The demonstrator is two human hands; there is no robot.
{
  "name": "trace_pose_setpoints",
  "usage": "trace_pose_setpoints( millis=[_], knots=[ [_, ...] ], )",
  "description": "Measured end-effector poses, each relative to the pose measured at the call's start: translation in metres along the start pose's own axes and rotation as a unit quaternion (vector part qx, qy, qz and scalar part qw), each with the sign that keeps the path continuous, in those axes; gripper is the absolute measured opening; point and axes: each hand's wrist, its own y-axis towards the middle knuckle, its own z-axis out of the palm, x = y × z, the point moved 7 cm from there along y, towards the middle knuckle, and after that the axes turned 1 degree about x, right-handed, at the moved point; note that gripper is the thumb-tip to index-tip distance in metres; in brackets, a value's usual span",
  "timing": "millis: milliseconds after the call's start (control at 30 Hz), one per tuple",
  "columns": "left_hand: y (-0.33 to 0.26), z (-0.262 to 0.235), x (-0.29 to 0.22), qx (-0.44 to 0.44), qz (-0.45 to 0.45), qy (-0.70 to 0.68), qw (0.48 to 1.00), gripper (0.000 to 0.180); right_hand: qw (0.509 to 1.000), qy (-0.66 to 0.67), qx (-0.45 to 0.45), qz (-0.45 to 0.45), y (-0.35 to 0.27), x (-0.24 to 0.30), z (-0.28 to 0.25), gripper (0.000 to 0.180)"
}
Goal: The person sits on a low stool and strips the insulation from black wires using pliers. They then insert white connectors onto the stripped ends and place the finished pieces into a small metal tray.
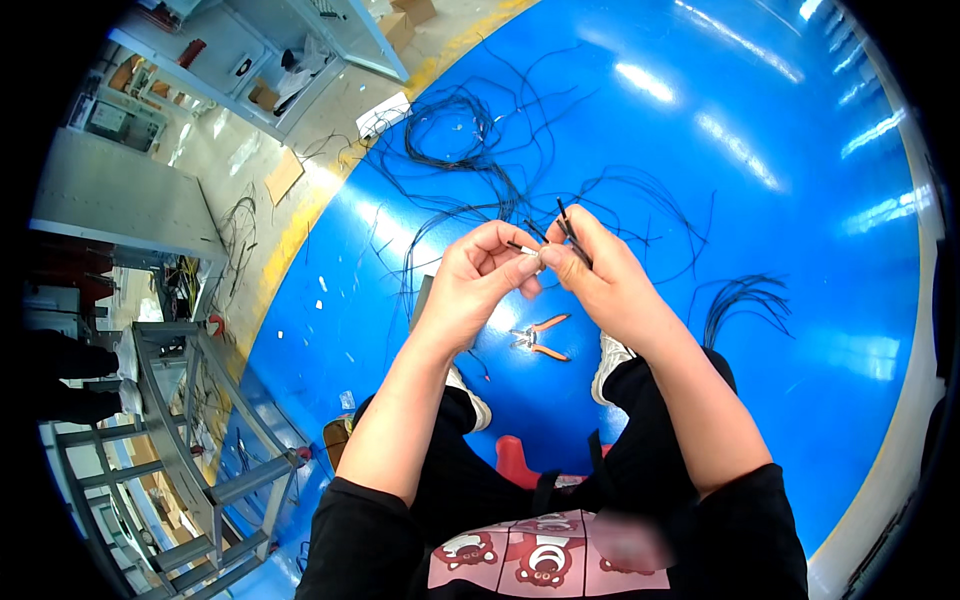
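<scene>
Several black wires point(570, 232) stick up between the fingers of my right hand point(598, 262), which is closed around them. Thumb and fingers of my left hand point(482, 272) pinch a black wire end with a small white piece point(527, 250) on it. Both hands meet at the fingertips in front of me, above the blue floor. What lies between the touching fingertips is partly hidden. Below the hands, on the floor between my shoes, lies a pair of pliers with orange handles point(541, 337), its jaws toward the left.
Loose coils of black wire point(450, 130) spread over the blue floor point(800, 220) ahead. A bundle of cut black wires point(745, 297) lies to the right. A grey metal frame point(215, 480) and another person's dark legs point(75, 380) are at the left. Open metal cabinets point(250, 60) stand far left.
</scene>
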Motion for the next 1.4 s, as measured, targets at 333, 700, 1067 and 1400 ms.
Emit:
trace_pose_setpoints(
  millis=[333, 700, 1067, 1400],
  knots=[
    [-0.001, -0.033, 0.0, -0.125, 0.002, -0.109, 0.986, 0.015, 0.997, 0.042, 0.055, 0.025, 0.002, -0.007, 0.005, 0.021],
    [-0.002, -0.029, -0.014, -0.122, 0.04, -0.049, 0.991, 0.016, 0.997, -0.005, 0.063, 0.034, 0.003, -0.004, 0.009, 0.02],
    [-0.004, -0.023, -0.025, -0.128, 0.074, 0.101, 0.984, 0.01, 0.996, -0.054, 0.055, 0.038, 0.001, -0.003, 0.011, 0.015],
    [-0.006, -0.023, -0.02, -0.063, 0.038, 0.053, 0.996, 0.012, 0.998, -0.044, 0.05, 0.023, 0.004, -0.008, 0.005, 0.018]
  ],
)
